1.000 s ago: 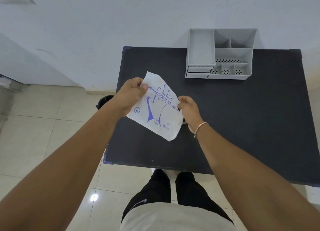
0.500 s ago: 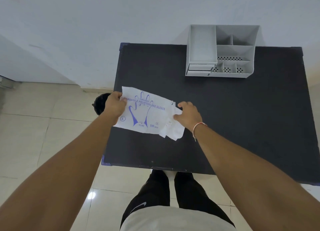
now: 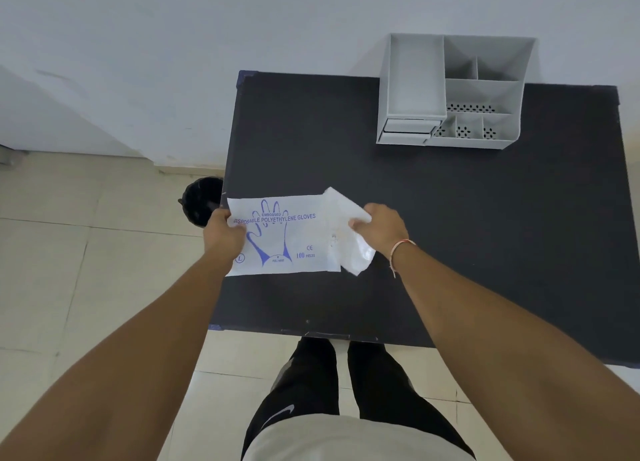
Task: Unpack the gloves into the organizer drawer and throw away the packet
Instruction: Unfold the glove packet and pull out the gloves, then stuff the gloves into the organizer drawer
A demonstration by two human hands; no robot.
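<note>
1. The left hand (image 3: 221,233) pinches the left edge of the packet (image 3: 294,239), fingers closed on it.
2. The right hand (image 3: 379,230) is closed on a clear wad of gloves (image 3: 349,242) sticking out of the packet's right end.
3. The packet is held flat above the near left part of the table (image 3: 485,235), printed side up.
4. The organizer (image 3: 453,91) stands at the table's far edge by the wall, well apart from the hands; its drawers (image 3: 407,131) look closed.
5. A dark bin (image 3: 201,201) stands on the floor just left of the table.

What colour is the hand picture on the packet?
Blue, on a white packet. The head camera, the only view, shows it clearly.
</note>
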